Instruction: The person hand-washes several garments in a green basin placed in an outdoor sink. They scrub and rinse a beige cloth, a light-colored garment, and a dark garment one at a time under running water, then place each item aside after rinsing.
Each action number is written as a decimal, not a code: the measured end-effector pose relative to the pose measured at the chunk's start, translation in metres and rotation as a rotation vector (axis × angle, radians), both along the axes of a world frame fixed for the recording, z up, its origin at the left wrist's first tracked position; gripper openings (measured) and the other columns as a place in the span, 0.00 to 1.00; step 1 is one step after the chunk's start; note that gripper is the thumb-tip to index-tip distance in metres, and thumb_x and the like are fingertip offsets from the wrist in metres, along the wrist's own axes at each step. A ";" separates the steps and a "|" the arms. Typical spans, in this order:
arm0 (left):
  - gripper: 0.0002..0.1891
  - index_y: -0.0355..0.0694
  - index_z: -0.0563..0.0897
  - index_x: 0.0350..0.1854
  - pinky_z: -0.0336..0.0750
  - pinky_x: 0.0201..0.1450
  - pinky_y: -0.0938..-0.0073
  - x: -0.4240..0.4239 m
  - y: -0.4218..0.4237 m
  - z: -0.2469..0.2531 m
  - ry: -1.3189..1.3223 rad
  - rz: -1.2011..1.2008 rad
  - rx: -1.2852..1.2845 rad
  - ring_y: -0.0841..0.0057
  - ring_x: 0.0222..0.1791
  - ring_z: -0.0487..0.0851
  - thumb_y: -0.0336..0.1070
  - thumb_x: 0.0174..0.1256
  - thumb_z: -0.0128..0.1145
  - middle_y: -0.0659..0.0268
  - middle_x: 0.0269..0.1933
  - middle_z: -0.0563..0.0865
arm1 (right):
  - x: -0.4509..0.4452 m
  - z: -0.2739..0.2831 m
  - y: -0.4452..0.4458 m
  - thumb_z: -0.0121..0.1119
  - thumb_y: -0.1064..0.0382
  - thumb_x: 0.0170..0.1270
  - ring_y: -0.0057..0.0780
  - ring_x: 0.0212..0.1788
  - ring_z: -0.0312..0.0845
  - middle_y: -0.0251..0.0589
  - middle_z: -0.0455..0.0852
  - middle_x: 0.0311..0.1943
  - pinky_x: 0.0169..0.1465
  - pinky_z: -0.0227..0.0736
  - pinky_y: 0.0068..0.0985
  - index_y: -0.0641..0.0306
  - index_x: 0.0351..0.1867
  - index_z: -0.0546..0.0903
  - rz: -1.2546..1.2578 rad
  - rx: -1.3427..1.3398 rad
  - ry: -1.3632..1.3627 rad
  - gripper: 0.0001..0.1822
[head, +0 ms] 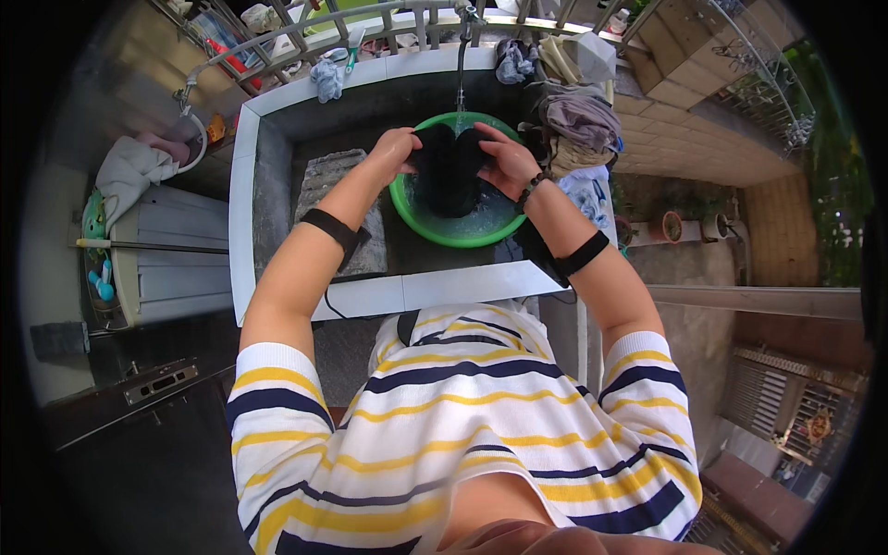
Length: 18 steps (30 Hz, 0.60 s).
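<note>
A wet-looking black cloth item (449,177) is stretched between my two hands over a green plastic basin (458,241). My left hand (397,154) grips its left edge, and my right hand (508,163) grips its right edge. The fingertips are partly hidden by the dark fabric. Bubbly water (496,215) lies in the basin, below the item. Above the basin's far side hangs a metal faucet (461,59), with water running down behind the item. The basin stands inside a dark sink with a white tiled rim (361,297).
Left of the basin lies a grey ridged slab (340,201). Piled clothes (579,121) lie on the sink's right edge, with a light blue cloth (584,194) nearer me. A small blue cloth (327,80) rests on the far rim near a green-handled brush (354,50). Metal railings run behind.
</note>
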<state>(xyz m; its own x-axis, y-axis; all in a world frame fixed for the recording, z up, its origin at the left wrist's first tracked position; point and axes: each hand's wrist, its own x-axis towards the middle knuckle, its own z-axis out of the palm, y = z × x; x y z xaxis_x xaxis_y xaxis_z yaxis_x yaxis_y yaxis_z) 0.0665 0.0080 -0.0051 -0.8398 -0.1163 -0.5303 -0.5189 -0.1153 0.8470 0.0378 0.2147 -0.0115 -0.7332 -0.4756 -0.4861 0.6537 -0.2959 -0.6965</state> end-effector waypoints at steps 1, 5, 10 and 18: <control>0.17 0.38 0.73 0.49 0.76 0.44 0.60 0.005 -0.008 -0.050 -0.120 0.034 0.162 0.63 0.40 0.80 0.31 0.55 0.52 0.61 0.43 0.77 | 0.000 -0.043 -0.004 0.42 0.70 0.66 0.31 0.47 0.75 0.37 0.78 0.49 0.50 0.67 0.35 0.44 0.62 0.69 0.013 0.057 -0.074 0.24; 0.41 0.42 0.54 0.61 0.72 0.49 0.69 0.041 0.068 -0.111 -0.141 -0.289 -0.045 0.62 0.48 0.77 0.37 0.46 0.66 0.62 0.52 0.73 | 0.022 -0.106 0.007 0.39 0.74 0.65 0.34 0.55 0.71 0.42 0.73 0.55 0.54 0.70 0.35 0.51 0.65 0.65 -0.098 0.100 -0.209 0.26; 0.33 0.34 0.70 0.55 0.73 0.47 0.69 0.052 0.055 -0.113 0.363 -0.370 -0.684 0.66 0.43 0.80 0.35 0.42 0.67 0.58 0.42 0.81 | 0.036 -0.044 0.009 0.50 0.72 0.60 0.35 0.58 0.68 0.45 0.60 0.64 0.58 0.68 0.35 0.54 0.66 0.62 0.234 -0.028 0.093 0.31; 0.10 0.31 0.79 0.35 0.76 0.39 0.77 0.038 0.000 0.149 0.511 -0.008 0.147 0.76 0.32 0.82 0.22 0.46 0.58 0.62 0.31 0.84 | 0.017 -0.103 0.042 0.79 0.46 0.29 0.56 0.71 0.39 0.61 0.42 0.68 0.69 0.46 0.43 0.56 0.70 0.40 0.425 0.773 1.225 0.69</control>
<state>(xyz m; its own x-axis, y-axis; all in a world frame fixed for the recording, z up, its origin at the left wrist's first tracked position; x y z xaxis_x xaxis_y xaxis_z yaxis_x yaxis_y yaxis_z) 0.1047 0.0075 0.1437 -0.9959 -0.0639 -0.0639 -0.0461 -0.2493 0.9673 0.0544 0.2564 -0.1140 -0.7365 -0.6712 0.0836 -0.4900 0.4442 -0.7501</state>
